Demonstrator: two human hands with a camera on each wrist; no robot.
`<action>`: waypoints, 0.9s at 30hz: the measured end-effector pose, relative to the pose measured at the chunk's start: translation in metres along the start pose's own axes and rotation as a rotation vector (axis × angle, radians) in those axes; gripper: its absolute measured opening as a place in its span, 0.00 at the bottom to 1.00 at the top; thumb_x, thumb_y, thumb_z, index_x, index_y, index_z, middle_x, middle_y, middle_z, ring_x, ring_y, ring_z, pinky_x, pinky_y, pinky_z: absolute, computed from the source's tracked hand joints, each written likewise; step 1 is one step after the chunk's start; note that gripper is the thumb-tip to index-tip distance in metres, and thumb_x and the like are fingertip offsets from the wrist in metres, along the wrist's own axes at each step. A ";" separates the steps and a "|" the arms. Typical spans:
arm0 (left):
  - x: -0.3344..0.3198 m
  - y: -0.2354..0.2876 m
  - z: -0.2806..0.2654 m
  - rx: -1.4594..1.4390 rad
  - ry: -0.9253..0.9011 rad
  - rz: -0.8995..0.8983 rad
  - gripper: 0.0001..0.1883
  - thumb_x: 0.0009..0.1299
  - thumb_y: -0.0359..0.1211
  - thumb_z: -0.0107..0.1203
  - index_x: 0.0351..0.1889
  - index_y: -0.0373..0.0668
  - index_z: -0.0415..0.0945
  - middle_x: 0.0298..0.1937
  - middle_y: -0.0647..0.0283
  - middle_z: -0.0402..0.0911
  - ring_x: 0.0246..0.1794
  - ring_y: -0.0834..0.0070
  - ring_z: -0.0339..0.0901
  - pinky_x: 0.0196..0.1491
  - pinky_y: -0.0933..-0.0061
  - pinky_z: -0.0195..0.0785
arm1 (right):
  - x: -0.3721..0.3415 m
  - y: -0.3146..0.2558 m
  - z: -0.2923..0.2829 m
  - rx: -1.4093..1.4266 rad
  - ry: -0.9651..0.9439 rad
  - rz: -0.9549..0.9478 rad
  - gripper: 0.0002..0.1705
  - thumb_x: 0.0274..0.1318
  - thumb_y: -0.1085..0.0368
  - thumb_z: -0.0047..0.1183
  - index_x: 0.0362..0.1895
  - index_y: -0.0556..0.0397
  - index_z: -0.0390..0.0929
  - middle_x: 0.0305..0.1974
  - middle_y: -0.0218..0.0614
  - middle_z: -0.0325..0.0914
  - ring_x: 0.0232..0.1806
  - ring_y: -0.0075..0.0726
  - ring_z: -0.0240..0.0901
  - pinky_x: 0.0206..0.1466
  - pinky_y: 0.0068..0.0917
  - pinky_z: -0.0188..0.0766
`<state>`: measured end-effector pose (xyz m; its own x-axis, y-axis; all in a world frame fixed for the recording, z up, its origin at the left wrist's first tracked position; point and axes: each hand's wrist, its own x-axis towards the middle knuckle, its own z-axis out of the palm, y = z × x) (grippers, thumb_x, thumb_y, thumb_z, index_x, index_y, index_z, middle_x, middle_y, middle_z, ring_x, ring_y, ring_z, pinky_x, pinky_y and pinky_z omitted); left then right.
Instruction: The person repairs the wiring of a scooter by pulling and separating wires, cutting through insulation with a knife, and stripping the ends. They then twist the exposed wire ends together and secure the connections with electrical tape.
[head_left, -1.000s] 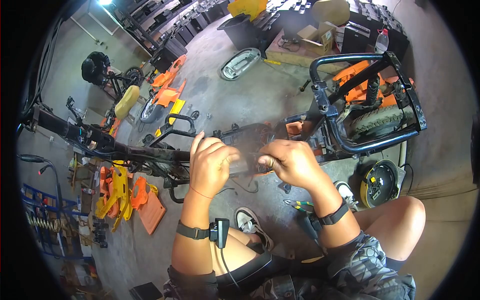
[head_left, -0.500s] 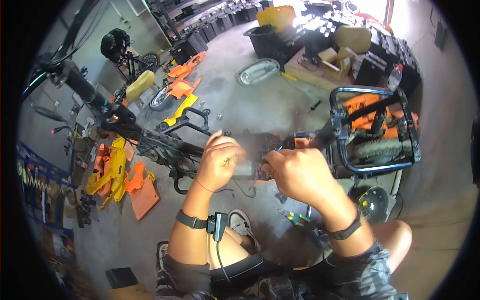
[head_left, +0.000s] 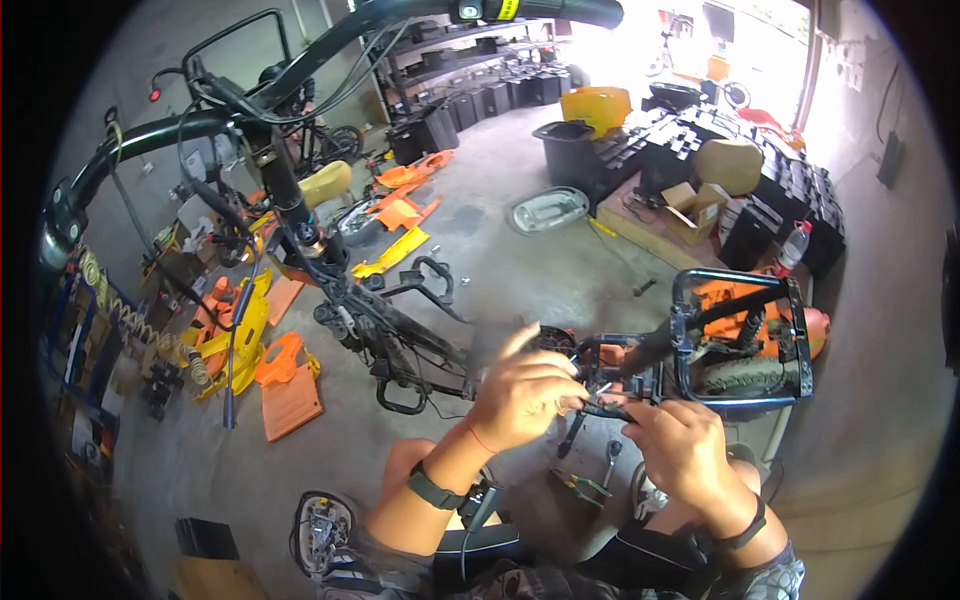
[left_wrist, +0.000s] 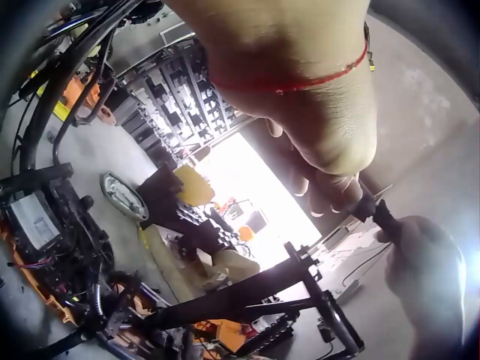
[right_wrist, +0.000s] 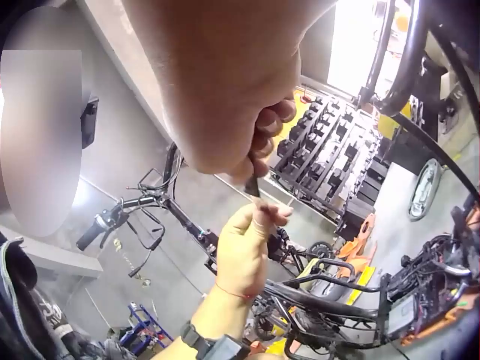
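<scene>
Over the stripped frame of a two-wheeler (head_left: 400, 335), both hands are raised close together, a short dark strip (left_wrist: 384, 217) stretched between them. My left hand (head_left: 525, 400) pinches one end of it between thumb and finger, its other fingers spread. My right hand (head_left: 685, 450) grips the opposite end with curled fingers. The strip (right_wrist: 253, 186) also shows between the hands in the right wrist view; what kind of thing it is I cannot tell. Loose wiring and a pale box-like part (right_wrist: 403, 313) lie within the frame, below the hands.
Pliers (head_left: 582, 487) and a ratchet wrench (head_left: 612, 462) lie on the floor between the feet. Handlebars (head_left: 330, 60) rise at the upper left. Orange panels (head_left: 290, 400) and yellow panels (head_left: 235, 320) lie at left. A tubular rear rack (head_left: 740, 400) stands at right.
The head view has tilted upward, bringing the handlebars and bright doorway into sight. Both hands have moved right and lower in the view, and the dark strip now shows between them.
</scene>
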<state>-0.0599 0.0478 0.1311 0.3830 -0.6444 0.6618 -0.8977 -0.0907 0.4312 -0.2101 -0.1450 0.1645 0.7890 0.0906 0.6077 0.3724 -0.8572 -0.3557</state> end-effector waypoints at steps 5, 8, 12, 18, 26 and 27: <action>-0.031 -0.010 0.022 -0.031 -0.028 -0.066 0.08 0.53 0.25 0.65 0.29 0.50 0.85 0.30 0.70 0.84 0.39 0.74 0.83 0.71 0.48 0.56 | -0.016 0.009 0.010 -0.094 -0.236 -0.017 0.16 0.40 0.67 0.71 0.36 0.53 0.82 0.21 0.35 0.75 0.21 0.43 0.75 0.26 0.36 0.71; -0.039 -0.015 0.026 -0.049 -0.012 -0.085 0.08 0.54 0.26 0.66 0.30 0.51 0.86 0.31 0.71 0.84 0.39 0.75 0.83 0.70 0.48 0.56 | -0.026 0.018 0.024 -0.128 -0.090 -0.082 0.13 0.44 0.65 0.68 0.37 0.50 0.81 0.19 0.28 0.72 0.20 0.36 0.75 0.24 0.33 0.70; -0.033 -0.016 0.034 -0.075 -0.018 -0.065 0.06 0.55 0.27 0.64 0.30 0.49 0.85 0.32 0.70 0.85 0.42 0.74 0.83 0.70 0.48 0.56 | -0.033 0.023 0.030 -0.025 -0.002 -0.051 0.15 0.44 0.69 0.66 0.40 0.53 0.81 0.20 0.32 0.73 0.21 0.41 0.75 0.25 0.35 0.72; -0.042 -0.026 0.046 -0.015 -0.098 -0.103 0.04 0.59 0.28 0.61 0.30 0.49 0.84 0.30 0.70 0.82 0.43 0.72 0.80 0.69 0.51 0.57 | -0.040 0.025 0.035 0.052 -0.238 0.228 0.11 0.52 0.67 0.62 0.41 0.53 0.81 0.25 0.42 0.79 0.27 0.51 0.79 0.31 0.42 0.75; -0.052 -0.003 0.052 0.040 -0.318 -0.142 0.02 0.62 0.33 0.62 0.30 0.48 0.83 0.31 0.70 0.82 0.43 0.71 0.81 0.69 0.51 0.58 | -0.054 0.043 0.049 0.139 -0.541 0.403 0.11 0.61 0.64 0.53 0.45 0.55 0.77 0.36 0.52 0.82 0.38 0.61 0.79 0.42 0.51 0.75; -0.051 0.000 0.050 0.041 -0.385 -0.156 0.03 0.64 0.34 0.62 0.33 0.47 0.83 0.34 0.68 0.82 0.45 0.69 0.80 0.69 0.51 0.58 | -0.057 0.044 0.051 0.173 -0.553 0.407 0.11 0.61 0.64 0.52 0.45 0.56 0.76 0.37 0.52 0.82 0.39 0.62 0.79 0.42 0.52 0.75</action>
<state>-0.0905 0.0424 0.0665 0.4131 -0.8564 0.3097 -0.8462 -0.2353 0.4781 -0.2137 -0.1625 0.0779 0.9975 0.0635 -0.0306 0.0314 -0.7892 -0.6134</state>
